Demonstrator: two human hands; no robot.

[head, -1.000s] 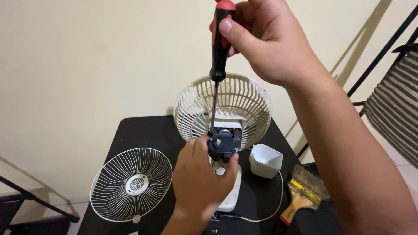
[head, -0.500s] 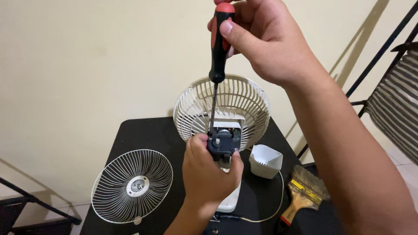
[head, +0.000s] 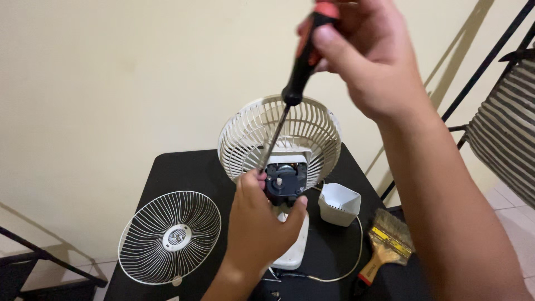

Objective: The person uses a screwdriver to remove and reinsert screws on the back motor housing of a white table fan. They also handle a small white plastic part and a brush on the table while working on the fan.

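Centre of the action: the fan motor (head: 285, 181), a dark block with a short shaft poking forward, sits upright on the white fan stand (head: 294, 245) in the middle of a black table (head: 178, 173). Behind it rises the rear fan guard (head: 278, 134), cream, ribbed, standing tall. The screwdriver (head: 290, 95) slants down from upper right, its red-and-black handle high, its thin shaft running to the motor's upper left corner, right beside the left thumb tip.

The left hand (head: 259, 223) comes up from below, fingers curled around the motor housing, thumb pressed on the left side and a fingertip hooked at the lower right, so it is gripping the motor. The right hand (head: 368, 61) hovers high, blurred, fingers wrapped and pinching the screwdriver handle, thumb laid along it; the forearm sweeps down to the lower right corner.

Out past the left wrist lies the front fan grille (head: 170, 237), flat on the table, white wire with a round hub. Beyond the left fingertips, to the right, stands a small white plastic cover (head: 339, 203), and further right a paintbrush (head: 384, 245) with a wooden handle at the table edge. A thin cord (head: 340, 270) loops along the table near the stand.

Around it all: a plain cream wall (head: 111, 83), a dark metal chair frame with striped seat (head: 501, 128) on the right, pale floor tiles below.
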